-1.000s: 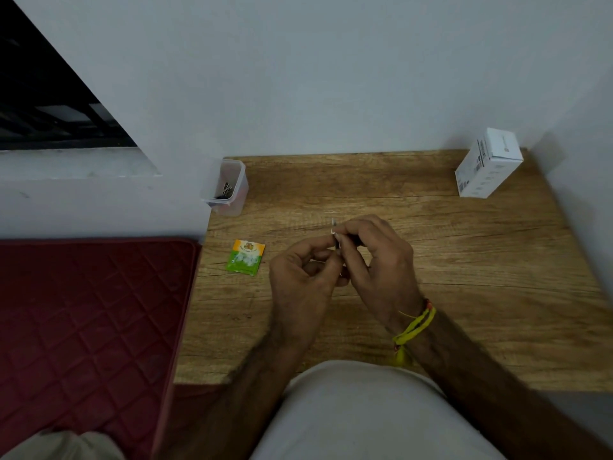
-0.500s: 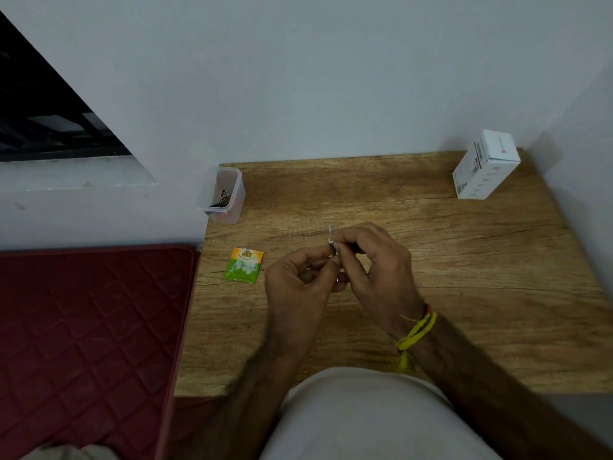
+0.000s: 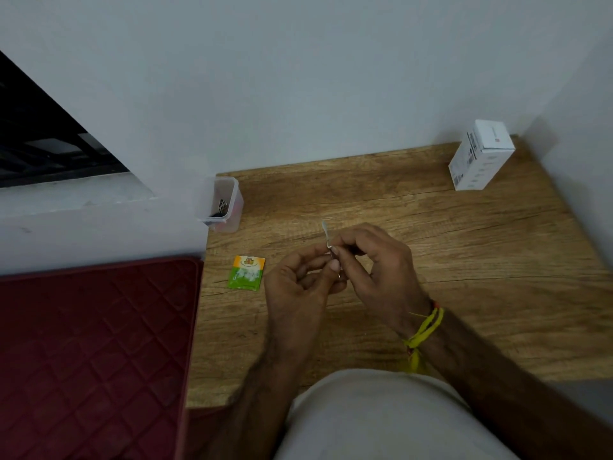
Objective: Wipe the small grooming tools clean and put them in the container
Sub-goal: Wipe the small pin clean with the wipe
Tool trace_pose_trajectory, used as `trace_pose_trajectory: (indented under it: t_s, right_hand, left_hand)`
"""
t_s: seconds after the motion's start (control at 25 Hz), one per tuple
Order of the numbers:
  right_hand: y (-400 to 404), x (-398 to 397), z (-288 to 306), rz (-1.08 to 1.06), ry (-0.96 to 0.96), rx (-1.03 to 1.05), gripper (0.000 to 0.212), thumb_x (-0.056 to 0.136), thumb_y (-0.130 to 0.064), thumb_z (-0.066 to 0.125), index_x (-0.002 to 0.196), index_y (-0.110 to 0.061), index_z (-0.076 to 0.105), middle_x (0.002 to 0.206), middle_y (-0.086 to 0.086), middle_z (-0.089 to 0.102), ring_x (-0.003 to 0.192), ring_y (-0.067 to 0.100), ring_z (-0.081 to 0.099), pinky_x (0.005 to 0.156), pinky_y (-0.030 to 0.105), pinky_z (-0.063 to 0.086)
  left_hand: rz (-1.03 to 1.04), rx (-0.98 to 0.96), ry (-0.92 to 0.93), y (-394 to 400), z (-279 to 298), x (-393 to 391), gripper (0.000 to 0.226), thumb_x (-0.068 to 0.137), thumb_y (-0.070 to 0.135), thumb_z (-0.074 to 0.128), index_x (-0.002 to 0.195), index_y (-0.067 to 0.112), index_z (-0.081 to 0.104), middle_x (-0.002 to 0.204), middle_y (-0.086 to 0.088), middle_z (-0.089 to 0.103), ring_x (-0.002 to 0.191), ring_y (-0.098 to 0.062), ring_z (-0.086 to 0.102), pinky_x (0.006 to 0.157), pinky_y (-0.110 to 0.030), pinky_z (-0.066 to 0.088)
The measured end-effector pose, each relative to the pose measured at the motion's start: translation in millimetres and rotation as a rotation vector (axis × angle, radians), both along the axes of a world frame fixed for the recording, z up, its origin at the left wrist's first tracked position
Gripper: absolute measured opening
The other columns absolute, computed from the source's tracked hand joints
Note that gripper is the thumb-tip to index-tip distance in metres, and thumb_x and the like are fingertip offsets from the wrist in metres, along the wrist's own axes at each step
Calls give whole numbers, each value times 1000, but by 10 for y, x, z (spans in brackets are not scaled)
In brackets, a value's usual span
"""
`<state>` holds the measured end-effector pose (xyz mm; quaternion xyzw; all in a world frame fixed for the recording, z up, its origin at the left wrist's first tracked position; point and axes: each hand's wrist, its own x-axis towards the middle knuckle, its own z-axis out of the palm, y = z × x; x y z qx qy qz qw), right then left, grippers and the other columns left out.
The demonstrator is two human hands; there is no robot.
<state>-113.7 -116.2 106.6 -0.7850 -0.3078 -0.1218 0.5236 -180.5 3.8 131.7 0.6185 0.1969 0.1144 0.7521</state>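
Note:
Both hands meet over the middle of the wooden table (image 3: 464,260). A thin silver grooming tool (image 3: 325,232) sticks up between them, its tip pointing away from me. My left hand (image 3: 298,283) pinches its lower part with thumb and fingers. My right hand (image 3: 374,260), with yellow thread at the wrist, pinches it higher up; the shaft is mostly hidden by the fingers. A clear plastic container (image 3: 223,204) stands at the table's back left corner with dark small tools inside. No wipe is visible in either hand.
A green and orange sachet (image 3: 247,272) lies flat on the table left of my hands. A white box (image 3: 481,156) stands at the back right by the wall. A dark red quilted mat (image 3: 93,353) borders the table's left edge.
The hands stay together on the tool and its tip shows a little more above the fingers. The view has shifted slightly; nothing else moved.

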Motion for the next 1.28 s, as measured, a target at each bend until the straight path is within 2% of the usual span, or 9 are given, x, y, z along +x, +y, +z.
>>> trace_pose_trajectory:
  t_s: [0.08, 0.2, 0.32, 0.44, 0.56, 0.72, 0.92, 1.16, 1.28]
  right_hand:
    - [-17, 23, 8, 44, -23, -20, 10, 91, 4, 67, 98, -1, 71, 94, 4, 68, 89, 14, 63, 78, 26, 53]
    - [-59, 27, -22, 124, -83, -79, 10, 90, 7, 68, 97, 1, 71, 96, 7, 69, 91, 17, 65, 79, 30, 53]
    - [-78, 13, -46, 194, -107, -115, 7, 90, 7, 68, 97, 4, 70, 98, 9, 68, 92, 21, 65, 80, 34, 54]
    - [-74, 4, -33, 140, -113, -114, 9, 90, 6, 69, 98, 2, 71, 98, 8, 69, 91, 17, 65, 80, 29, 54]
    - [-53, -10, -58, 124, -161, -188, 8, 91, 1, 68, 98, 1, 71, 99, 8, 69, 91, 16, 64, 80, 25, 53]
    - [-14, -6, -83, 67, -173, -196, 8, 92, -1, 68, 99, -1, 72, 99, 8, 68, 90, 16, 62, 77, 29, 53]
    - [15, -33, -99, 19, -204, -148, 9, 92, -1, 69, 100, 1, 73, 99, 10, 69, 89, 18, 65, 78, 31, 55]
    - [-1, -26, -88, -25, -354, -135, 7, 89, 2, 73, 96, 4, 74, 98, 15, 72, 93, 20, 68, 90, 20, 52]
    - [-13, -30, -100, -31, -370, -146, 8, 92, -1, 70, 96, 4, 74, 99, 15, 71, 92, 23, 69, 85, 28, 55]
  left_hand:
    - [-33, -11, 27, 46, 66, 11, 18, 99, 15, 57, 103, 4, 71, 90, -13, 77, 81, -24, 76, 67, -29, 61]
    - [-110, -30, 167, 157, 141, 89, 46, 103, 39, 44, 98, -1, 67, 81, -17, 76, 73, -25, 75, 61, -29, 59]
    - [-159, 14, 207, 228, 144, 133, 30, 103, 28, 54, 92, 1, 63, 73, -15, 73, 65, -24, 73, 56, -29, 58]
    - [-172, -29, 190, 245, 134, 134, 28, 101, 24, 57, 84, 3, 65, 73, -14, 74, 65, -22, 74, 59, -29, 59]
    - [-54, -108, 236, 229, 105, 120, 24, 94, 24, 67, 81, 4, 70, 72, -11, 75, 67, -18, 74, 59, -26, 59]
    - [111, -169, 238, 214, 28, 117, 18, 86, 20, 76, 77, 5, 74, 73, -10, 74, 65, -15, 71, 62, -24, 57]
    - [188, -203, 194, 199, 52, 81, 28, 83, 15, 78, 96, -8, 70, 75, -13, 75, 64, -17, 72, 61, -24, 59]
    - [214, -102, 129, 163, 113, 92, 20, 84, 14, 78, 87, -5, 71, 73, -16, 74, 60, -18, 71, 58, -26, 58]
    - [213, -51, 126, 129, 122, 98, 14, 84, 15, 79, 82, 2, 73, 71, -13, 75, 60, -18, 71, 55, -25, 56]
